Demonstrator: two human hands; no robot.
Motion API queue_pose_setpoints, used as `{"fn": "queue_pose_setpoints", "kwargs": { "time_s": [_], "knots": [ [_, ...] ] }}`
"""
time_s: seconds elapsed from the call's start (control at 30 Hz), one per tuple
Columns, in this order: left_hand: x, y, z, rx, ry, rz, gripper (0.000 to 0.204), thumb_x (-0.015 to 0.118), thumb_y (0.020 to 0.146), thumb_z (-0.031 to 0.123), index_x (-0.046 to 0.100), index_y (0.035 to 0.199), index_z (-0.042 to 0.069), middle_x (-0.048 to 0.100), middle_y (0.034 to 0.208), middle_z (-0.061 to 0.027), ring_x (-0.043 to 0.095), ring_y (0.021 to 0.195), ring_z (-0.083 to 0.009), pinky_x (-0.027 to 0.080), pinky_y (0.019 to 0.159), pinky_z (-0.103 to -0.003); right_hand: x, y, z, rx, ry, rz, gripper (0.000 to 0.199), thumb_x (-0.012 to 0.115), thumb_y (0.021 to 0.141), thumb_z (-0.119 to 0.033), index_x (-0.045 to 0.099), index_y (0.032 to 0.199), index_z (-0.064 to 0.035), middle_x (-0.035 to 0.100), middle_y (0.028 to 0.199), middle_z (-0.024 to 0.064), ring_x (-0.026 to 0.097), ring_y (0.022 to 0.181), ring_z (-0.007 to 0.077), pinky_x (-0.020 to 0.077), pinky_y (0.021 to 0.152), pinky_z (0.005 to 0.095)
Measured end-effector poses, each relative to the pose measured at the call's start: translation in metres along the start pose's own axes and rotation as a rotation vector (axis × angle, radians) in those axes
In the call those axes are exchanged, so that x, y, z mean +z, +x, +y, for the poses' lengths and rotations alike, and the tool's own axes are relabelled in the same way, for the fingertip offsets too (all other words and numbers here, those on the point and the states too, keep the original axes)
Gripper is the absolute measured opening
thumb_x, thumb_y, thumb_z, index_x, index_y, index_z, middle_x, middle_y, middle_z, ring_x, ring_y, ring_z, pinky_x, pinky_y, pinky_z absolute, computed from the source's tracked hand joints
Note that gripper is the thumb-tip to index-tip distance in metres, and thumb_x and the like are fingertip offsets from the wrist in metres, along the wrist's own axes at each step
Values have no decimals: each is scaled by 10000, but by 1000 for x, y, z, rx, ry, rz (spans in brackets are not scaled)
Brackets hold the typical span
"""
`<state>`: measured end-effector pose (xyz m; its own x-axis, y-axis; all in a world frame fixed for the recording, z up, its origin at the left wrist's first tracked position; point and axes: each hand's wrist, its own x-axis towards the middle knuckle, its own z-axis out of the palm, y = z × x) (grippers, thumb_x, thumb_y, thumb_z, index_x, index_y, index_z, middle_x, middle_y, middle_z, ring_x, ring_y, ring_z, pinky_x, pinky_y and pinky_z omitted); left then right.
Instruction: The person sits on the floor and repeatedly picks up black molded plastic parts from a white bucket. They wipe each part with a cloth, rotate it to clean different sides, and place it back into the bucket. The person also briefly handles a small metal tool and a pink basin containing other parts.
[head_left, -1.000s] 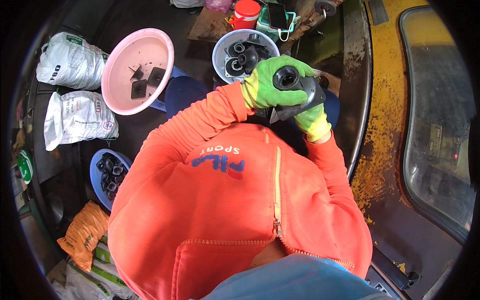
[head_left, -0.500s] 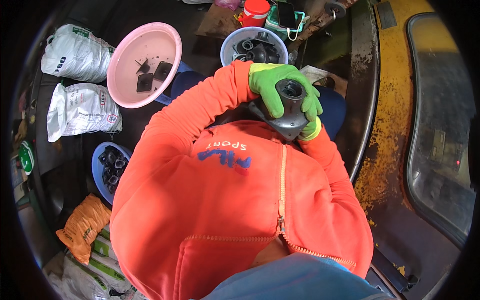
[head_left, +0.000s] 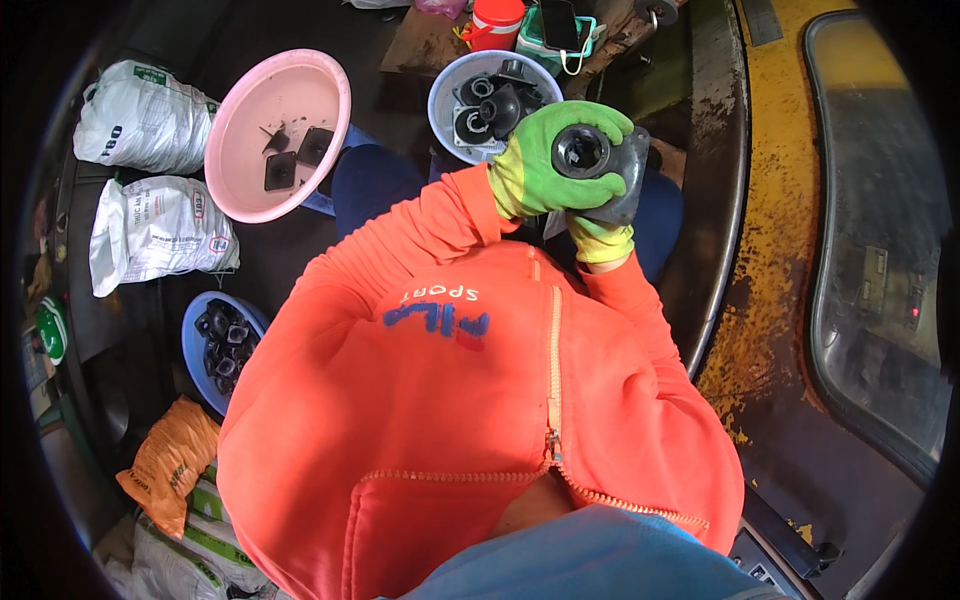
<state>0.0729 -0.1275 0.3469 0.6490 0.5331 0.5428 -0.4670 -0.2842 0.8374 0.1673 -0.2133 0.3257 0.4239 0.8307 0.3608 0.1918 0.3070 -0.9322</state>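
Black part (head_left: pixel 618 157) — round, open neck — flat, cornered base.

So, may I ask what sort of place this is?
Probably a small workshop or factory corner: a worn yellow panel with a window, a light-blue basin of black parts, and a black flanged part in the gloved left hand.

The dark floor (head_left: pixel 280 255) seems to carry two white sacks (head_left: pixel 150 120) and a blue basin (head_left: pixel 192 350).
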Motion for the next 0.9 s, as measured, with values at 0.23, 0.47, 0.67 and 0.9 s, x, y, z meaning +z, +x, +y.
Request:
{"fn": "queue_pose_setpoints", "kwargs": {
  "time_s": [0.23,0.47,0.67,0.9],
  "knots": [
    [-16,6,10,6,-69,-204,411,790,668,83,619,1037,26,647,1141,-136,615,1041,-221,486,893,-344,-25,13,-29,-329,-547,-358,469,789,682,-242,631,1086,-63,657,1013,111,648,909,301,521,755,375],
    [-24,6,6,-29,-172,-407,367,783,675,125,624,990,26,657,1109,-151,623,1023,-265,483,899,-368,-34,8,-21,-428,-595,-538,525,790,652,-221,628,1128,-69,656,1021,106,648,931,290,525,779,380],
    [-33,21,1,67,-247,-705,386,803,642,209,650,966,65,685,1066,-111,600,1108,-328,336,1058,-501,-38,1,7,-406,-509,-564,620,835,614,-238,611,1162,-56,620,1151,88,599,1075,231,497,870,362],
    [-40,33,-5,20,-393,-955,459,796,605,248,661,1007,73,663,1134,-123,558,1181,-336,276,1101,-513,-18,3,8,-232,-308,-483,627,852,645,-208,574,1180,-34,615,1152,87,597,1064,203,496,892,347]
  ]
}}
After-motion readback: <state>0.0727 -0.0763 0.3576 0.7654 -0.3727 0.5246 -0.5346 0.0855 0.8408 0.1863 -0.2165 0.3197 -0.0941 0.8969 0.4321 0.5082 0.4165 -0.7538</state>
